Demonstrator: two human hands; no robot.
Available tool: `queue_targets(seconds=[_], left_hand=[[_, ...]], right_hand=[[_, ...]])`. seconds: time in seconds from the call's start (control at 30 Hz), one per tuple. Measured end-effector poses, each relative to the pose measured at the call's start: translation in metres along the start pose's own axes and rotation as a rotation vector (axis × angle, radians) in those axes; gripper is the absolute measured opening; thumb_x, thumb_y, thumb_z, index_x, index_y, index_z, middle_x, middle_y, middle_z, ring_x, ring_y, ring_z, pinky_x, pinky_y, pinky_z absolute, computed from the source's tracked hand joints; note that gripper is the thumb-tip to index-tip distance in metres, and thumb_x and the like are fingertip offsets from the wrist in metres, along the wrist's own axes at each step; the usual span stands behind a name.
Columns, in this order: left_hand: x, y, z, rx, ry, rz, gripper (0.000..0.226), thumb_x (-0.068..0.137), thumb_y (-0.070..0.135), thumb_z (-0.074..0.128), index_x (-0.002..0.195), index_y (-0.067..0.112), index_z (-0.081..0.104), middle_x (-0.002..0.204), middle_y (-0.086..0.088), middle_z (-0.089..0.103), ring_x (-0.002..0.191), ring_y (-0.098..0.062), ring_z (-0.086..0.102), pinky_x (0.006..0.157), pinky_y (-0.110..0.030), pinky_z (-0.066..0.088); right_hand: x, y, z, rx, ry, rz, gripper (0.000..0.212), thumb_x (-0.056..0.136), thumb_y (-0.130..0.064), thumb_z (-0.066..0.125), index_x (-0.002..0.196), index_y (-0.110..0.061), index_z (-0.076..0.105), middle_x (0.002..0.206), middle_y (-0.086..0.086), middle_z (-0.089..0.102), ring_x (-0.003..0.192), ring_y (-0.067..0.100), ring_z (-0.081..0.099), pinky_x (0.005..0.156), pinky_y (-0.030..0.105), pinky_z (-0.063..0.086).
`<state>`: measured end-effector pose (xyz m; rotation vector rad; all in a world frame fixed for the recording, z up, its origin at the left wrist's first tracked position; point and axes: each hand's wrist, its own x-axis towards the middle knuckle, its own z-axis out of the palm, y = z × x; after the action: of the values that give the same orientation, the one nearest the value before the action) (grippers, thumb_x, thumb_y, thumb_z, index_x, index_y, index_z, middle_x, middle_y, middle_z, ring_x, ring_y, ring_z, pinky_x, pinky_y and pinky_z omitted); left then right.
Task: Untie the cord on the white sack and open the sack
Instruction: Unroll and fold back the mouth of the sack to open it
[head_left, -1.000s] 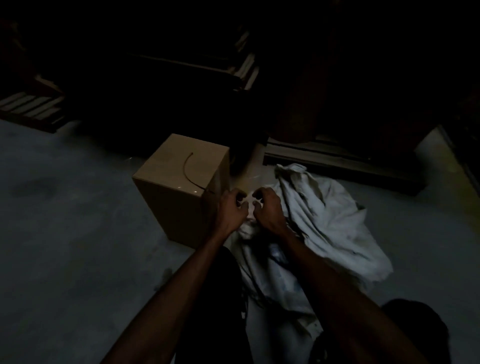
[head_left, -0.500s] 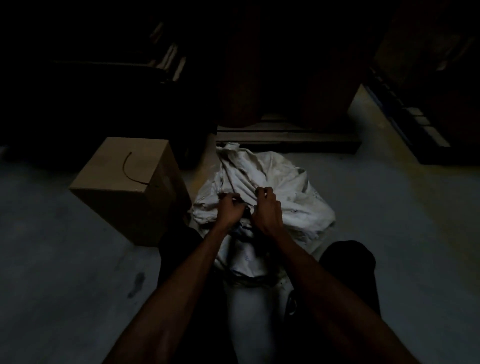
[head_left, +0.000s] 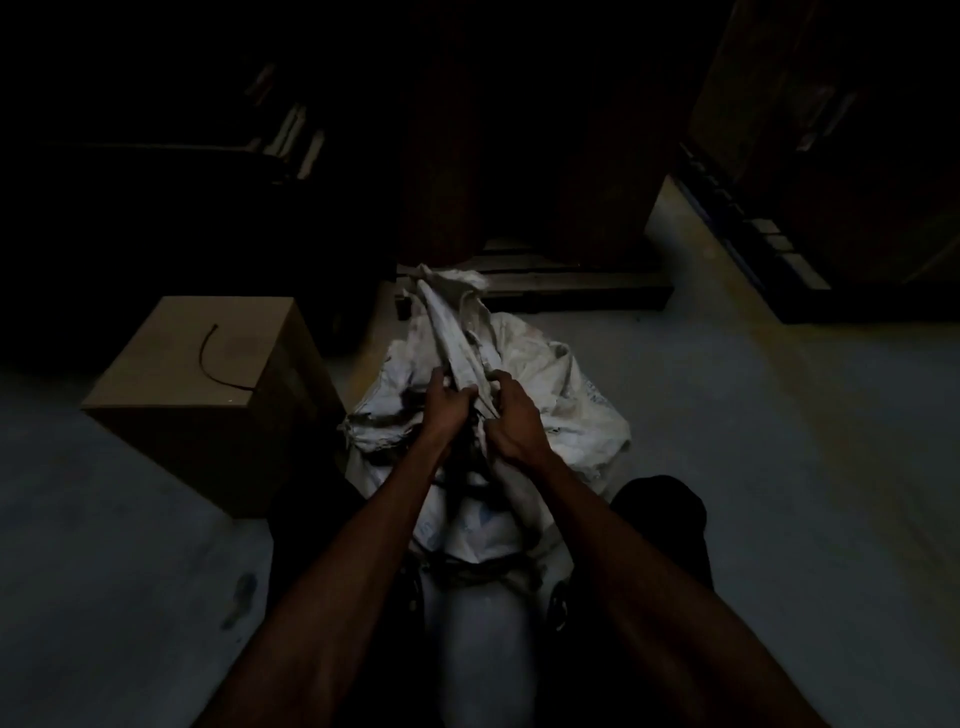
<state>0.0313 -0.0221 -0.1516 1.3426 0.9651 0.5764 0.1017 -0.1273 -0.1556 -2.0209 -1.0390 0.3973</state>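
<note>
A box (head_left: 208, 395) stands on the floor (head_left: 104, 545) at left, bare floor before it. Just right lies the sack (head_left: 545, 379), its bunched neck pointing away. The left hand (head_left: 449, 402) and right hand (head_left: 511, 421) sit close together, fingers curled around the neck's folds. Open floor lies right of the sack.

The sack (head_left: 524, 364) in front of me is dirty white, smudged grey along its creases, with faint blue print on its right side. Beside it the cardboard box (head_left: 208, 395) is plain tan, with a thin black cord (head_left: 208, 358) curled on its top. The floor (head_left: 779, 467) is pale grey.
</note>
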Motion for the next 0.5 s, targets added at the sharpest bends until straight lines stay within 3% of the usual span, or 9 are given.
queue_targets(seconds=[0.07,0.13,0.23,0.37,0.43,0.5], left_hand=[[0.003,0.017,-0.001,0.057,-0.039,0.069,0.044,0.091,0.002,0.059,0.133,0.011,0.047,0.118,-0.027,0.064,0.099,-0.039,0.067,0.067,-0.033,0.057],[0.002,0.033,-0.003,0.074,-0.062,0.125,0.046,0.094,0.004,0.058,0.139,0.011,0.047,0.122,-0.023,0.063,0.104,-0.037,0.066,0.064,-0.020,0.054],[-0.006,0.055,-0.007,-0.031,-0.121,0.127,0.042,0.098,0.001,0.051,0.139,0.007,0.049,0.122,-0.016,0.063,0.101,-0.029,0.063,0.064,-0.015,0.053],[-0.017,0.065,-0.019,-0.063,-0.176,0.003,0.025,0.097,0.007,0.053,0.120,0.005,0.062,0.120,-0.022,0.065,0.095,-0.028,0.063,0.071,-0.031,0.052],[-0.025,0.068,-0.024,0.112,-0.019,0.153,0.014,0.091,0.007,0.060,0.103,0.012,0.066,0.110,-0.019,0.070,0.092,-0.030,0.066,0.079,-0.039,0.056],[-0.034,0.076,-0.030,0.283,0.213,0.370,0.017,0.090,0.013,0.059,0.106,0.014,0.064,0.113,-0.013,0.067,0.100,-0.028,0.064,0.088,-0.040,0.054]], right_hand=[[0.011,-0.012,-0.009,0.025,0.026,0.032,0.052,0.085,-0.033,0.056,0.133,-0.015,0.048,0.116,0.011,0.055,0.104,0.031,0.058,0.088,0.037,0.046],[0.020,-0.023,-0.015,0.031,0.071,0.041,0.060,0.087,-0.053,0.049,0.130,-0.011,0.049,0.120,0.013,0.052,0.111,0.030,0.055,0.096,0.041,0.045],[0.027,-0.037,-0.021,0.039,0.129,0.040,0.061,0.085,-0.064,0.050,0.122,-0.015,0.052,0.119,0.010,0.057,0.113,0.028,0.055,0.096,0.045,0.046],[0.023,-0.045,-0.028,0.058,0.155,-0.019,0.038,0.090,-0.040,0.061,0.119,-0.019,0.051,0.110,0.004,0.066,0.102,0.024,0.063,0.088,0.041,0.051],[0.019,-0.045,-0.031,-0.045,0.142,-0.027,0.026,0.087,-0.025,0.059,0.112,-0.024,0.051,0.101,0.001,0.068,0.094,0.026,0.065,0.080,0.042,0.052],[0.013,-0.048,-0.035,-0.138,0.128,-0.046,0.027,0.084,-0.018,0.057,0.107,-0.030,0.052,0.098,0.000,0.068,0.091,0.027,0.065,0.074,0.043,0.052]])
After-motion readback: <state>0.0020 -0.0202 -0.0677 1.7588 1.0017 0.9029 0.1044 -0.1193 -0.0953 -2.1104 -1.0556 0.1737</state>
